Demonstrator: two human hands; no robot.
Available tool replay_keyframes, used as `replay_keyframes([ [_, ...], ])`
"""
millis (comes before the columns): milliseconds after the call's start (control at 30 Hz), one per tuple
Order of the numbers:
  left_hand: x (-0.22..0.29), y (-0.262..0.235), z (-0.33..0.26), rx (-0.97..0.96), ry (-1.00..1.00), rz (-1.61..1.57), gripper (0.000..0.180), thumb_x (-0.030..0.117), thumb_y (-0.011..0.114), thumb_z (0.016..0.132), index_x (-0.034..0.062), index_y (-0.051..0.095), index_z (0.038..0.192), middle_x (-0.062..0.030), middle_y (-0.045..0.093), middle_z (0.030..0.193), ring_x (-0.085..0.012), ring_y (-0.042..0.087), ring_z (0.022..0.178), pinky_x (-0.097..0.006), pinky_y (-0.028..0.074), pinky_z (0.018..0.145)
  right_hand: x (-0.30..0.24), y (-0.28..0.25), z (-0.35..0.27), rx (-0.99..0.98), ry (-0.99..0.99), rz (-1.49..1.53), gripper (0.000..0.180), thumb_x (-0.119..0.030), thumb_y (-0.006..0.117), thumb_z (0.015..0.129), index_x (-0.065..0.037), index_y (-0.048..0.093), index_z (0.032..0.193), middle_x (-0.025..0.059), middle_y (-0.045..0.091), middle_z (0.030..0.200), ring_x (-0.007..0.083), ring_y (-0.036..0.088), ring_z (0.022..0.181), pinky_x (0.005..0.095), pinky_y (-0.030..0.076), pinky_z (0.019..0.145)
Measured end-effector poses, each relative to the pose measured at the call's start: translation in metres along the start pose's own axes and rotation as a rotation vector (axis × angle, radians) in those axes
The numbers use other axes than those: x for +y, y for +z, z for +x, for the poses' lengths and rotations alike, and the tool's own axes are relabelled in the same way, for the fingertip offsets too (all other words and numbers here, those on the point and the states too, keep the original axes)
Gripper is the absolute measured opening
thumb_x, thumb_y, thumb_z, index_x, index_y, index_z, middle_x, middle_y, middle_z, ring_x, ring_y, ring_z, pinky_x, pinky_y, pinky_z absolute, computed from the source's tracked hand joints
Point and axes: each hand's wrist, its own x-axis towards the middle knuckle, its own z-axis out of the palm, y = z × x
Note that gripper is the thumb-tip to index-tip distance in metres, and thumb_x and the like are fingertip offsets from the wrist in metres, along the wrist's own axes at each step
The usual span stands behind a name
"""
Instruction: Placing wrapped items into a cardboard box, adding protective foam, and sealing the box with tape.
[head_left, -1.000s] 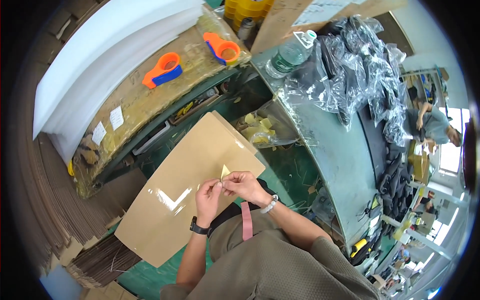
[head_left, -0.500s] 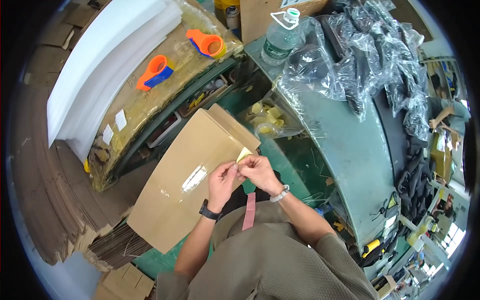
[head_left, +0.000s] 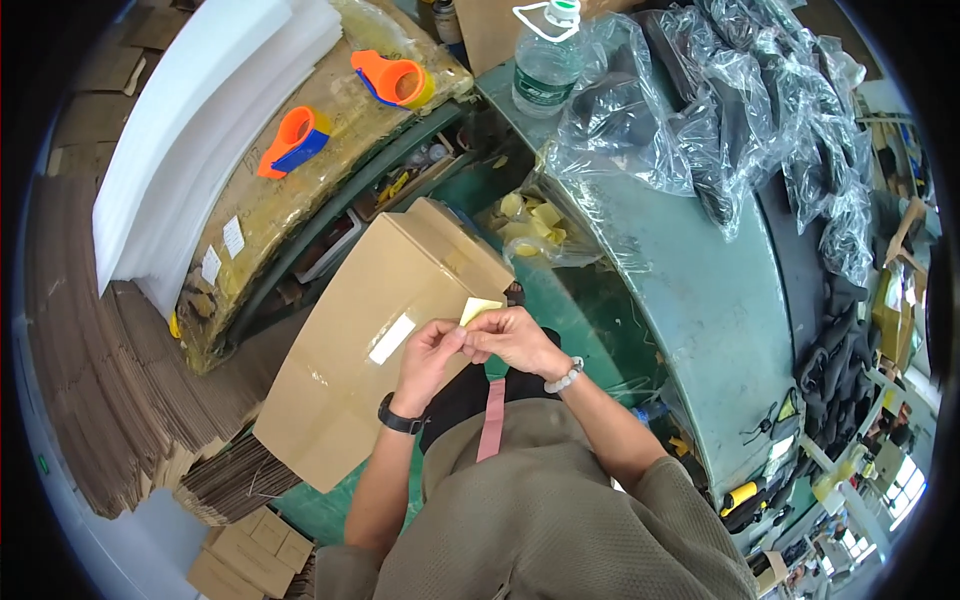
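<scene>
A small pale yellow slip of paper (head_left: 478, 309) stands up between my hands; it looks like a label or backing paper. The fingers of my right hand (head_left: 512, 338) pinch its lower edge. Thumb and fingertips of my left hand (head_left: 427, 360) are pressed together, touching the right fingertips at the slip's lower corner; what exactly they grip is hidden. Just beyond and left of both hands is a closed brown cardboard box (head_left: 345, 335), with a shiny strip of clear tape on its top.
Two orange tape dispensers (head_left: 300, 138) rest on the tape-covered left bench, beside white foam sheets (head_left: 190, 130). A clear bag with yellow scraps (head_left: 535, 225) hangs by the green table (head_left: 690, 300). That table carries a water bottle (head_left: 547, 65) and plastic-wrapped dark items (head_left: 730, 110). Flattened cardboard (head_left: 110, 370) is stacked left.
My hands have shifted slightly left and turned, and more of the yellow slip shows above the fingers. The view has moved a little; the box stays in place.
</scene>
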Motion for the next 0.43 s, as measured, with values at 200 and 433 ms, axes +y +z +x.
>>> replay_keyframes([
  [200,-0.015,-0.002,0.009,0.073,0.077,0.270,0.018,0.015,0.061,0.100,-0.0021,0.065,0.102,-0.0042,0.066,0.095,-0.0111,0.060,0.085,-0.025,0.049,0.079,0.032,-0.049,0.032,-0.039,0.102,0.212,0.017,-0.016,0.060,0.097,-0.001,0.067,0.099,0.0030,0.067,0.078,0.0107,0.063,0.065,0.0249,0.053,0.063],
  [433,-0.006,-0.011,0.024,0.272,-0.040,0.316,0.020,0.013,0.056,0.102,-0.0002,0.057,0.117,-0.0045,0.063,0.082,-0.0106,0.060,0.078,-0.026,0.050,0.074,0.138,-0.282,0.136,0.408,-0.156,1.232,0.023,-0.019,0.055,0.099,0.003,0.058,0.090,0.0081,0.062,0.068,0.0170,0.058,0.055,0.0323,0.054,0.055],
])
